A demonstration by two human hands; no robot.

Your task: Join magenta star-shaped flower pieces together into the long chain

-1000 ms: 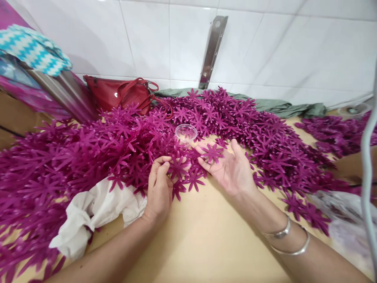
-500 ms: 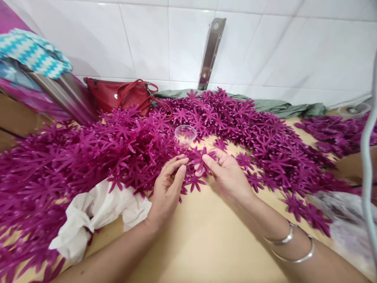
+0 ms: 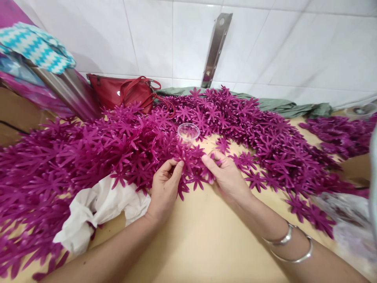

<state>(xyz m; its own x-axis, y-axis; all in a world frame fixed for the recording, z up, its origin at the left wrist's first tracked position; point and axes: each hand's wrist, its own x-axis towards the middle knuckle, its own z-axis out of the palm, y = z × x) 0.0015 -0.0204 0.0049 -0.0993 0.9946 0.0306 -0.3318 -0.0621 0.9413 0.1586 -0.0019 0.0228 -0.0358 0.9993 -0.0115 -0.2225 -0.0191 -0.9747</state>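
Observation:
My left hand (image 3: 165, 188) is closed in a pinch, its thumb and forefinger on the edge of a magenta artificial flower piece (image 3: 190, 160) with narrow petals. Facing it, my right hand (image 3: 228, 175) has its thumb pressed against the fingers around another magenta flower piece, whose petals peek out; most of that piece is hidden. Just beyond the hands stands a small clear plastic cup (image 3: 188, 131). Loose flower pieces (image 3: 256, 179) lie beside my right hand, and a large heap of the same pieces (image 3: 129, 145) spreads behind and to the left.
Crumpled white tissue (image 3: 103, 202) lies by my left forearm on the pale yellow table (image 3: 200, 236). A red handbag (image 3: 118, 92) rests against the tiled wall. Clear plastic bags (image 3: 344, 212) are at the right, near a blurred pale cable (image 3: 373, 177).
My left thumb and forefinger have closed on a flower piece between the hands. In my right hand the held piece has shifted lower, behind the thumb. The view has moved slightly.

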